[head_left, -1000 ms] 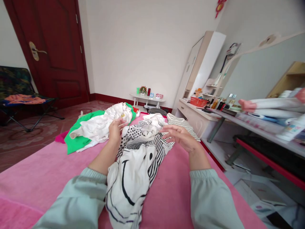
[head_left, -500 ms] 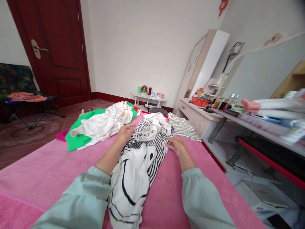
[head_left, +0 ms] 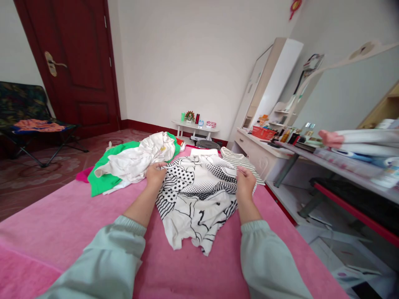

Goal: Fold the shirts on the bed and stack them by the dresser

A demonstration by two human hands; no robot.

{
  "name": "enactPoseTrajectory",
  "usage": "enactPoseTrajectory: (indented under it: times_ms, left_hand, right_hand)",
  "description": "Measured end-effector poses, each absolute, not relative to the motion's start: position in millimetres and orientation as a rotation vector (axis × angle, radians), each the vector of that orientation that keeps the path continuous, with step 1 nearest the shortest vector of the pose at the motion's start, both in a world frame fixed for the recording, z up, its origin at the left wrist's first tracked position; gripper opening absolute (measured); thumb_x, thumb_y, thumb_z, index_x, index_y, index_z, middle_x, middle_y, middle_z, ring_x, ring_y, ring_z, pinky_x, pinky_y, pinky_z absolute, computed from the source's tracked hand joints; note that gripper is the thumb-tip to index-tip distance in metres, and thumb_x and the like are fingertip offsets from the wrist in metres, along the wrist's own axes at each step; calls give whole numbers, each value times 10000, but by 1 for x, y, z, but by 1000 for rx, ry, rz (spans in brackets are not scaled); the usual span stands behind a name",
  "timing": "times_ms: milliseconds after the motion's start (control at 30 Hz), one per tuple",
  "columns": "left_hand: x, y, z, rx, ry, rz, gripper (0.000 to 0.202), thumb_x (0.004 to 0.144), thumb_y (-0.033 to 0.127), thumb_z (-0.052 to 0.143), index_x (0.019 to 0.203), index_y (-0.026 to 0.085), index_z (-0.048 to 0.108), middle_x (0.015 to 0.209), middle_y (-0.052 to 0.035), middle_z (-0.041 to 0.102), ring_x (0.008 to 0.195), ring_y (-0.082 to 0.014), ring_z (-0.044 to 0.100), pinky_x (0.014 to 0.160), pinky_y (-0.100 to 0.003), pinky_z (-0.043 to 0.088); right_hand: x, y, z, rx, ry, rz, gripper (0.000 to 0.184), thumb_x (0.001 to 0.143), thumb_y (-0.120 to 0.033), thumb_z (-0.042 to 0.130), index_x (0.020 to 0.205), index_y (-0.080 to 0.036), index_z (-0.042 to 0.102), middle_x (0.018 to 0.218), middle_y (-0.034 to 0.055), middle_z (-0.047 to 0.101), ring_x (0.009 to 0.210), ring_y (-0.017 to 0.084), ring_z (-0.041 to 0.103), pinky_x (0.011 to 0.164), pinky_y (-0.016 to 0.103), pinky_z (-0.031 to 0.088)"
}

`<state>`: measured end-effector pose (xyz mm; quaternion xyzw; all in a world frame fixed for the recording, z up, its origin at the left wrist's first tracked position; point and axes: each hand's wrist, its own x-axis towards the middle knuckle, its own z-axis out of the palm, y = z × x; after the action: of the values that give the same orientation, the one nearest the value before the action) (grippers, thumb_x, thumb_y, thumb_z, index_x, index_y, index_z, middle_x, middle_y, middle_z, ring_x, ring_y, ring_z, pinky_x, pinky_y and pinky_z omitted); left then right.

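Observation:
A white garment with black dots, stripes and line drawings (head_left: 199, 195) is stretched between my two hands above the pink bed cover (head_left: 187, 274). My left hand (head_left: 156, 173) is closed on its left edge, and my right hand (head_left: 246, 180) pinches the right edge. The cloth spreads wide between them, its near end hanging in wrinkles. Whether it is a shirt or another kind of garment, I cannot tell. A striped top (head_left: 240, 160) lies just behind my right hand. Left of my left hand, a white crumpled garment (head_left: 137, 160) rests on a green one (head_left: 106, 176).
A dressing table (head_left: 249, 143) with bottles and a red basket (head_left: 263, 133) stands on the right, near a grey desk edge (head_left: 311, 160). A low white table (head_left: 196, 126) is by the far wall. A folding chair (head_left: 40, 126) holds orange cloth at left.
My hands have moved apart, the right one outward. The patterned garment went from a long bunched strip to a wide spread, and its near end has drawn away from me.

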<state>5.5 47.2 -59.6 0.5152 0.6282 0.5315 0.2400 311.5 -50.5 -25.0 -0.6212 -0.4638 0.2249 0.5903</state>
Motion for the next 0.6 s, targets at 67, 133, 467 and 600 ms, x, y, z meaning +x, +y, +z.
enactPoseTrajectory:
  times_ms: [67, 133, 467, 600]
  left_hand:
    - [5, 47, -62, 1481, 1740, 1386, 284, 643, 183, 625, 906, 189, 733, 599, -16, 634, 650, -214, 603, 696, -311, 458]
    - [5, 48, -65, 1561, 1749, 1316, 262, 659, 191, 621, 896, 190, 733, 645, -34, 656, 696, -227, 614, 714, -315, 452]
    - [12, 40, -68, 1825, 1777, 1087, 226, 703, 249, 582, 869, 256, 735, 926, -61, 707, 872, -254, 631, 720, -303, 431]
    - [13, 39, -67, 1843, 1801, 1057, 237, 712, 256, 575, 888, 259, 734, 921, -59, 709, 870, -244, 634, 712, -290, 430]
  right_hand:
    - [278, -48, -29, -1371, -1214, 495, 278, 790, -270, 469, 1015, -207, 619, 1029, 68, 675, 990, 221, 613, 836, 347, 494]
    - [248, -48, -40, -1370, -1408, 527, 161, 735, -241, 563, 846, -197, 670, 875, 47, 690, 850, 205, 638, 800, 333, 493]
    - [237, -47, -74, -1330, -1680, 455, 177, 745, -170, 546, 829, -199, 699, 862, 34, 683, 834, 173, 619, 811, 317, 472]
    - [238, -45, -75, -1331, -1682, 439, 178, 732, -180, 547, 818, -199, 702, 861, 34, 684, 829, 173, 618, 814, 320, 471]
